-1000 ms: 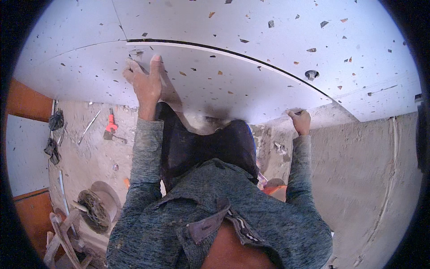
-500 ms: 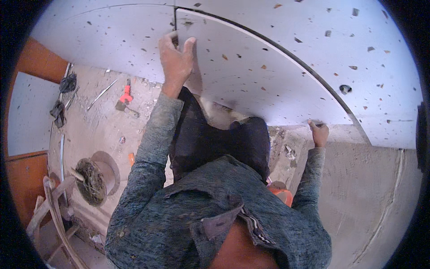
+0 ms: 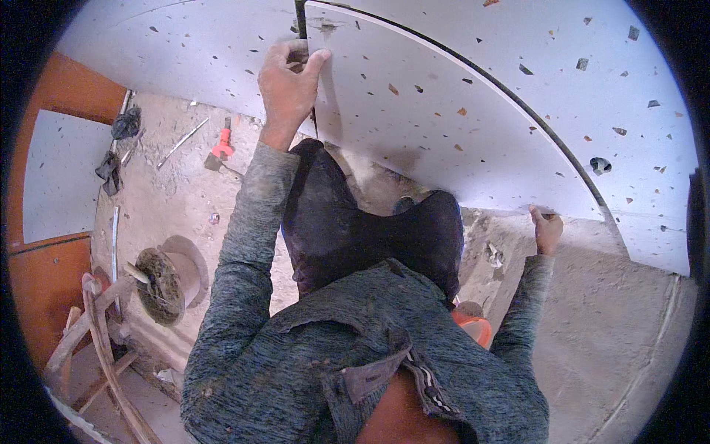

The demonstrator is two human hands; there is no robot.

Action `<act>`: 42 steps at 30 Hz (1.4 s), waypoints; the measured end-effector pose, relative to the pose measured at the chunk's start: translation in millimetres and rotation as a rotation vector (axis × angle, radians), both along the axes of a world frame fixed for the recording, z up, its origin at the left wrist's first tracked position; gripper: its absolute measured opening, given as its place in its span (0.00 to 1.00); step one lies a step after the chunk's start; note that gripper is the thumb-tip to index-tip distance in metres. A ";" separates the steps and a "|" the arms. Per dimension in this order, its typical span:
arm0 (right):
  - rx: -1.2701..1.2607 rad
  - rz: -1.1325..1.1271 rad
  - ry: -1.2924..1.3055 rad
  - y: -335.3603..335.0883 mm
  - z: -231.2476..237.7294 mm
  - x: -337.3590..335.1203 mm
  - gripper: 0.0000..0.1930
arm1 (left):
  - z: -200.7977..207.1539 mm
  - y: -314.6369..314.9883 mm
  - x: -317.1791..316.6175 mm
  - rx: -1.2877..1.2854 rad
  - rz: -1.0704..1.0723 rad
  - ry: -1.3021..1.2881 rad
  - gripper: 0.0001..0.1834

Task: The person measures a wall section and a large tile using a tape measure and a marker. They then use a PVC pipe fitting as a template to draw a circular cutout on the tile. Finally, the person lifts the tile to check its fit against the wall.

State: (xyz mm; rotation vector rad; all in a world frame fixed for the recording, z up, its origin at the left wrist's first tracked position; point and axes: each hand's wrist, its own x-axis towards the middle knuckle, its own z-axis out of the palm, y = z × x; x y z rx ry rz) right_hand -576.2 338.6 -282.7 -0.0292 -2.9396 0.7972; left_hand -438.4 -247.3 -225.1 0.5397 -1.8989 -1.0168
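A large white speckled tile [image 3: 436, 126] stands against the wall in front of me, a dark gap running along its top and left edges. My left hand [image 3: 288, 89] is at its left edge, fingers curled into the gap and thumb on the tile's face. Down at the lower right, my right hand [image 3: 547, 228] grips the bottom edge between thumb and fingers. The fingertips of both hands are partly hidden. Similar speckled tiles [image 3: 584, 96] cover the wall above and to the left [image 3: 200, 59].
On the dusty floor at left lie a red-handled tool [image 3: 222, 148], a thin metal rod [image 3: 182, 143] and dark rags [image 3: 111, 172]. A mortar-caked bucket [image 3: 164, 288] stands near a wooden frame [image 3: 103, 348]. An orange object [image 3: 473, 325] sits beside my right hip.
The whole view has shifted and tilted slightly. More of the gap at the tile's left edge shows below my left hand. Both hands keep their places on the tile.
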 end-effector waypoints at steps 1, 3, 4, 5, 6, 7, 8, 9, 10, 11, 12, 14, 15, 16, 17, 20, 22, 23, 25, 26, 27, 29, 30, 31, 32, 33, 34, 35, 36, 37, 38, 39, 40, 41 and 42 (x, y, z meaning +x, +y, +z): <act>0.022 -0.002 -0.010 -1.9 -0.7 1.6 0.23 | -0.9 -1.1 0.4 0.023 -0.022 0.014 0.20; 0.067 -0.005 -0.026 -8.3 6.0 4.5 0.22 | -3.0 -5.1 1.4 0.038 -0.016 -0.015 0.21; 0.067 0.000 -0.027 -11.2 8.4 6.6 0.22 | -3.7 -6.9 1.7 0.047 -0.013 -0.027 0.21; 0.066 0.004 -0.028 -13.6 9.8 9.2 0.22 | -4.1 -7.7 2.4 0.053 -0.019 -0.037 0.21; 0.068 0.005 -0.024 -15.4 13.6 11.3 0.23 | -2.8 -7.2 1.6 0.061 -0.029 -0.041 0.21; 0.068 0.005 -0.034 -18.0 16.3 13.5 0.23 | -1.5 -6.8 1.5 0.068 -0.039 -0.047 0.21; 0.067 0.004 -0.045 -21.5 18.2 15.5 0.23 | -1.6 -6.6 2.6 0.057 -0.026 -0.046 0.21; 0.071 -0.007 -0.049 -21.0 22.3 17.6 0.23 | -2.9 -4.6 1.4 0.051 -0.022 -0.038 0.21; 0.085 -0.013 -0.066 -19.6 23.4 16.6 0.24 | -3.8 -3.9 0.3 0.045 -0.020 -0.026 0.21; 0.099 -0.020 -0.085 -17.6 20.8 14.3 0.24 | -5.7 -6.2 0.6 0.036 -0.025 -0.020 0.20; 0.112 -0.026 -0.102 -15.1 20.1 13.5 0.25 | -8.3 -10.8 2.4 0.027 -0.028 -0.013 0.20; 0.052 -0.054 -0.090 -21.2 20.5 21.4 0.27 | -11.6 -15.1 6.1 0.046 -0.046 -0.039 0.20; 0.018 -0.060 -0.081 -22.8 20.9 21.4 0.28 | -9.1 -16.3 10.7 0.071 -0.055 -0.071 0.20; 0.034 -0.072 -0.097 -14.9 16.5 21.0 0.30 | -10.5 -14.2 12.8 0.100 -0.070 -0.104 0.20; 0.086 -0.086 -0.067 -5.9 12.6 23.3 0.28 | -12.7 -10.3 13.4 0.249 -0.123 -0.044 0.20; 0.082 -0.102 -0.116 10.0 0.9 29.2 0.32 | -15.5 -2.9 21.8 0.612 -0.233 0.062 0.18; 0.104 -0.117 -0.122 11.4 -1.6 36.8 0.31 | -18.6 -0.6 29.2 0.767 -0.261 0.046 0.17; 0.114 -0.123 -0.127 10.5 -2.9 40.3 0.31 | -23.2 -3.1 33.3 0.827 -0.292 0.044 0.18; 0.020 -0.052 -0.030 17.3 -10.8 46.5 0.26 | -36.7 -10.5 39.0 0.954 -0.362 0.035 0.18; -0.027 -0.017 0.018 21.1 -15.4 49.8 0.24 | -39.3 -12.2 41.3 0.960 -0.412 0.020 0.17; -0.039 -0.030 -0.025 16.8 -13.3 54.8 0.23 | -40.8 -16.8 44.0 1.019 -0.411 0.019 0.17; -0.067 -0.050 -0.109 3.6 2.1 62.1 0.23 | -40.4 -21.8 47.2 1.133 -0.403 0.020 0.16; -0.067 -0.046 -0.138 4.6 6.9 63.6 0.24 | -37.8 -15.9 49.4 1.101 -0.412 0.032 0.16; -0.072 -0.038 -0.173 5.6 8.4 65.8 0.25 | -37.1 -15.4 51.5 1.106 -0.428 0.028 0.16; -0.077 -0.029 -0.209 8.8 7.3 66.5 0.26 | -36.6 -18.6 52.8 1.110 -0.442 0.024 0.16; -0.082 -0.040 -0.217 17.3 -0.1 66.1 0.27 | -35.6 -18.6 52.0 1.116 -0.458 0.020 0.16; -0.086 -0.052 -0.227 27.5 -11.1 65.3 0.28 | -28.5 -11.4 48.0 1.120 -0.447 -0.010 0.17; -0.090 -0.064 -0.237 37.4 -21.1 65.1 0.29 | -26.8 -8.3 44.4 1.119 -0.442 -0.010 0.17; -0.152 -0.036 -0.220 35.2 -24.2 64.8 0.28 | -25.2 -6.7 45.3 1.112 -0.423 -0.011 0.17; -0.210 -0.014 -0.205 29.4 -21.9 67.8 0.28 | -25.4 -4.5 46.7 1.109 -0.407 -0.015 0.18; -0.268 0.006 -0.190 23.3 -18.4 70.8 0.27 | -24.4 -1.5 48.3 1.093 -0.358 -0.003 0.18; -0.249 -0.004 -0.176 16.1 -11.8 74.3 0.26 | -21.4 2.0 49.8 1.074 -0.311 0.009 0.18; -0.224 -0.014 -0.160 9.2 -3.6 78.1 0.25 | -22.3 5.7 51.6 1.060 -0.266 0.024 0.18; -0.199 -0.023 -0.145 6.8 -2.6 81.5 0.24 | -24.1 8.2 54.3 1.044 -0.222 0.039 0.19; -0.210 0.064 -0.040 9.7 -5.7 84.1 0.21 | -40.8 -14.4 63.9 1.060 -0.255 0.014 0.21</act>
